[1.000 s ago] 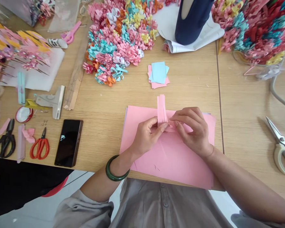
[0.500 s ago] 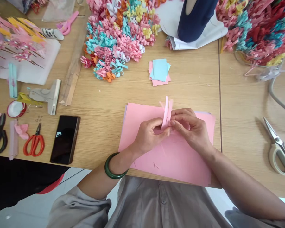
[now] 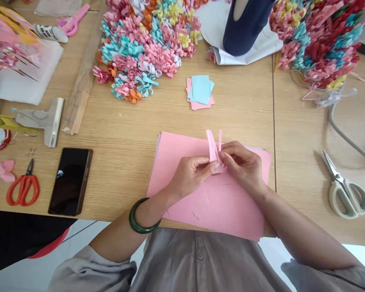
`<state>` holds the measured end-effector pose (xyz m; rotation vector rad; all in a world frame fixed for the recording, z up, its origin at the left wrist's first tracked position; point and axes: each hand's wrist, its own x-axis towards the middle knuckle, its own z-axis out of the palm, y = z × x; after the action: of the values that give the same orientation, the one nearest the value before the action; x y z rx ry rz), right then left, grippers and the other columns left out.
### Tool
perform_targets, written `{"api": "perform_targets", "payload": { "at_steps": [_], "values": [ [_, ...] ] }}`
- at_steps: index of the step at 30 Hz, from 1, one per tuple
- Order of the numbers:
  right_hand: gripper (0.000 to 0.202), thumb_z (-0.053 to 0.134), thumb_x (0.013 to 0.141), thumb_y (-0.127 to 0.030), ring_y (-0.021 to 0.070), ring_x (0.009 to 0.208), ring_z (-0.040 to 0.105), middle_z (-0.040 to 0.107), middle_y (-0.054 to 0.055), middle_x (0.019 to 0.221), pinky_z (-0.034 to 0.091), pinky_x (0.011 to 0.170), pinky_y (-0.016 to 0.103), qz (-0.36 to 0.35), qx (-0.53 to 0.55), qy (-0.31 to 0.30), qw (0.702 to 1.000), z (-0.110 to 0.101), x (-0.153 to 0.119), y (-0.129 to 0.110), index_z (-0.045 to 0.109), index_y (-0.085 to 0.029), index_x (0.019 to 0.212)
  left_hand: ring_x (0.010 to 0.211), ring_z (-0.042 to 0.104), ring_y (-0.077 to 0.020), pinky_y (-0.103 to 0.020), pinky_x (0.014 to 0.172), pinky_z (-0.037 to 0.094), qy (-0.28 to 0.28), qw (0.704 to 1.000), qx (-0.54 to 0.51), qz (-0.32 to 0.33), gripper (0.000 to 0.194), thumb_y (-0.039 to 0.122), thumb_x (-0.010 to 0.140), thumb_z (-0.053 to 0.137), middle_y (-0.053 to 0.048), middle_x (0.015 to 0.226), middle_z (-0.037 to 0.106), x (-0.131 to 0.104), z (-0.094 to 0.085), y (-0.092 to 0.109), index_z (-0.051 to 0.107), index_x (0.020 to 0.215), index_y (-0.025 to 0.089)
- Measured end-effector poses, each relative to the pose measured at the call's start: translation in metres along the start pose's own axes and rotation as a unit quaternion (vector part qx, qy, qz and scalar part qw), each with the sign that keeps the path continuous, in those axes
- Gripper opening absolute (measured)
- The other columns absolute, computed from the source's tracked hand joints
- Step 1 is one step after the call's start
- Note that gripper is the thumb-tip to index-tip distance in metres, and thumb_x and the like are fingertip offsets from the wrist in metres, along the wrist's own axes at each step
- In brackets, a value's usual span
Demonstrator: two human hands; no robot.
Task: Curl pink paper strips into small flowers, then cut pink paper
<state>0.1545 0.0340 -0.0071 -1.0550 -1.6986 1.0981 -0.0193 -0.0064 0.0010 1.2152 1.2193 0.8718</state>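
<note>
Above large pink sheets (image 3: 182,202), my left hand (image 3: 192,175) pinches the lower part of a pink paper piece cut into strips (image 3: 212,149). Its strips point up and away from me. The thumb and forefinger of my right hand (image 3: 242,165) are closed on one strip at the right side of the piece. My two hands nearly touch. Small pink scraps lie on the sheets below my hands.
Small blue and pink squares (image 3: 200,90) lie beyond the sheets. Curled paper flowers (image 3: 146,44) are heaped behind. Beige scissors (image 3: 346,188) lie right; a phone (image 3: 70,180), red-handled scissors (image 3: 23,188) and a metal clip (image 3: 53,121) lie left. A dark blue object (image 3: 245,30) stands at the back.
The view has shifted, so the tabletop things sit further left. One strip at the right now stands apart from the others, with my right fingers at its base.
</note>
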Motion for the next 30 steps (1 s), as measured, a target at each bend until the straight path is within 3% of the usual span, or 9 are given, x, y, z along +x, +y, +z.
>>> {"api": "perform_targets", "payload": {
  "at_steps": [3,6,10,16,20,23,24,26,30],
  "values": [
    [0.013,0.066,0.091,-0.029,0.0154,0.081,0.066,0.069,0.004,0.086,0.056,0.068,0.03,0.013,0.006,0.001,1.0,-0.001,0.0,0.003,0.069,-0.021,0.08,0.077,0.068,-0.0172,-0.026,0.069,0.058,-0.001,0.998,-0.058,-0.023,0.03,0.044,0.086,0.067,-0.003,0.077,0.07,0.002,0.001,-0.001,0.074,0.08,0.015],
    [0.013,0.067,0.09,-0.031,0.0128,0.073,0.063,0.067,0.004,0.088,0.054,0.06,0.027,0.03,0.03,0.008,0.999,-0.001,0.001,0.004,0.069,-0.021,0.083,0.075,0.072,-0.0183,-0.028,0.071,0.062,-0.007,0.996,-0.085,-0.032,0.032,0.046,0.087,0.067,-0.004,0.081,0.073,0.003,0.0,-0.001,0.075,0.086,0.015],
    [0.018,0.065,0.091,-0.035,0.0111,0.068,0.061,0.065,0.003,0.085,0.053,0.059,0.026,0.048,0.063,0.013,0.997,-0.001,0.002,0.002,0.068,-0.02,0.081,0.071,0.071,-0.0165,-0.027,0.071,0.062,0.018,0.996,-0.083,-0.001,0.037,0.048,0.088,0.063,-0.003,0.073,0.071,0.005,0.001,-0.003,0.073,0.078,0.014],
    [0.03,0.069,0.085,-0.047,0.0093,0.064,0.057,0.063,0.0,0.079,0.05,0.062,0.025,0.103,0.068,0.029,0.992,-0.001,0.004,-0.003,0.066,-0.019,0.074,0.077,0.074,-0.0186,-0.03,0.072,0.062,0.054,0.99,-0.113,0.058,0.042,0.049,0.093,0.057,-0.009,0.087,0.076,0.007,-0.001,-0.006,0.074,0.089,0.011],
    [0.037,0.069,0.082,-0.053,0.01,0.062,0.054,0.061,0.0,0.074,0.048,0.06,0.026,0.106,0.086,0.02,0.99,0.0,0.006,-0.001,0.064,-0.019,0.071,0.102,0.071,-0.0213,-0.036,0.093,0.058,0.117,0.981,0.066,0.138,0.039,0.044,0.096,0.052,-0.012,0.108,0.075,-0.013,-0.012,-0.004,0.071,0.109,0.013],
    [0.037,0.069,0.081,-0.054,0.0104,0.063,0.054,0.063,0.001,0.075,0.047,0.061,0.026,0.099,0.093,0.018,0.991,0.001,0.007,0.003,0.064,-0.019,0.069,0.139,0.048,-0.0281,-0.048,0.119,0.036,0.105,0.916,0.329,0.207,0.054,0.046,0.093,0.057,-0.015,0.142,0.058,-0.039,-0.015,-0.014,0.055,0.137,0.014],
    [0.037,0.068,0.081,-0.054,0.0108,0.063,0.054,0.063,0.001,0.075,0.047,0.061,0.026,0.097,0.091,0.011,0.991,0.001,0.007,0.004,0.064,-0.019,0.07,0.146,0.038,-0.0304,-0.052,0.124,0.026,0.081,0.894,0.387,0.211,0.067,0.05,0.091,0.059,-0.017,0.151,0.048,-0.047,-0.014,-0.02,0.046,0.145,0.013],
    [0.036,0.067,0.081,-0.054,0.0111,0.063,0.053,0.063,0.001,0.073,0.047,0.06,0.026,0.093,0.091,0.001,0.991,0.001,0.008,0.007,0.065,-0.019,0.071,0.151,0.028,-0.031,-0.054,0.126,0.019,0.051,0.865,0.46,0.192,0.079,0.057,0.091,0.054,-0.018,0.16,0.034,-0.06,-0.01,-0.032,0.032,0.153,0.013],
    [0.035,0.064,0.082,-0.052,0.0105,0.06,0.051,0.061,0.001,0.069,0.045,0.059,0.026,0.081,0.094,-0.018,0.992,0.001,0.011,0.009,0.064,-0.019,0.069,0.152,0.026,-0.0313,-0.054,0.126,0.018,0.089,0.835,0.52,0.157,0.083,0.057,0.093,0.049,-0.02,0.161,0.03,-0.069,-0.002,-0.047,0.023,0.156,0.01]
  ]
}}
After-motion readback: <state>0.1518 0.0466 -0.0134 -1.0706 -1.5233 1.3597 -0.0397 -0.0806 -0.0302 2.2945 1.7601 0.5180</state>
